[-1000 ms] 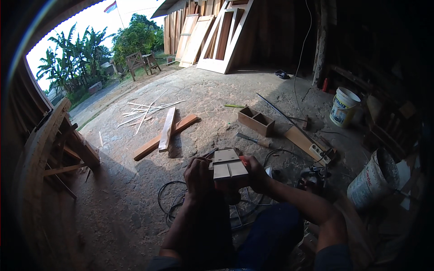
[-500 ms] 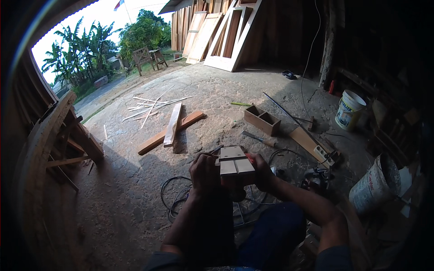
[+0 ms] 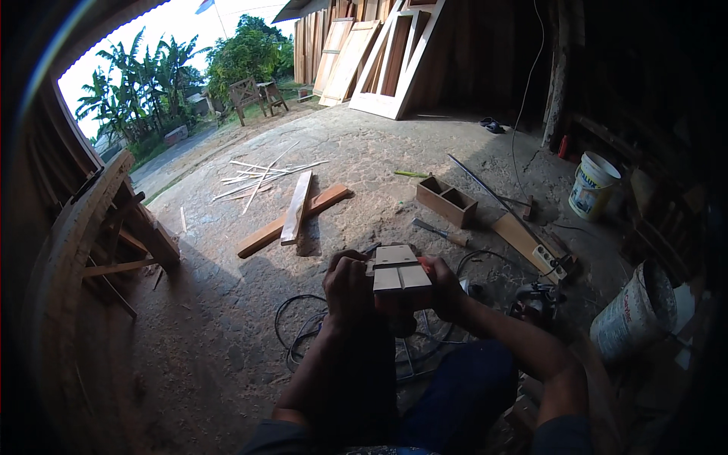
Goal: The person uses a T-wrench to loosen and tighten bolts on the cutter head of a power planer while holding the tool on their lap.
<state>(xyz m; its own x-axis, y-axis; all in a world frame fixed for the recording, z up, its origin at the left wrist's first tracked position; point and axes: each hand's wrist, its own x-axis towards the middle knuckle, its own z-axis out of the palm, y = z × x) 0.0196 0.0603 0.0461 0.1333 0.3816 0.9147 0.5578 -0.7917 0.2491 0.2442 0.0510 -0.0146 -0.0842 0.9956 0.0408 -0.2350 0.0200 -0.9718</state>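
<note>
An electric planer (image 3: pixel 402 277) is turned sole up in front of my knees, its pale flat shoes facing me and a groove running along the nearer one. Its red body shows below the sole and beside my right fingers. My left hand (image 3: pixel 347 288) is closed at the planer's left side, fingers bent against the edge near the gap between the shoes. On the other side, my right hand (image 3: pixel 449 294) grips the red body. The underside is mostly hidden in shadow.
Two crossed wooden boards (image 3: pixel 292 220) and thin strips (image 3: pixel 262 178) lie ahead. Beyond my right hand are a chisel (image 3: pixel 444 233), a two-part wooden box (image 3: pixel 446 203), a power strip (image 3: pixel 547 262) and a dark power tool (image 3: pixel 537 302). Buckets (image 3: pixel 594 184) stand right; a cable (image 3: pixel 284 322) loops left.
The whole view has shifted slightly, so the surroundings sit a little farther right. Both hands keep their hold on the planer, with only a slight change in its angle.
</note>
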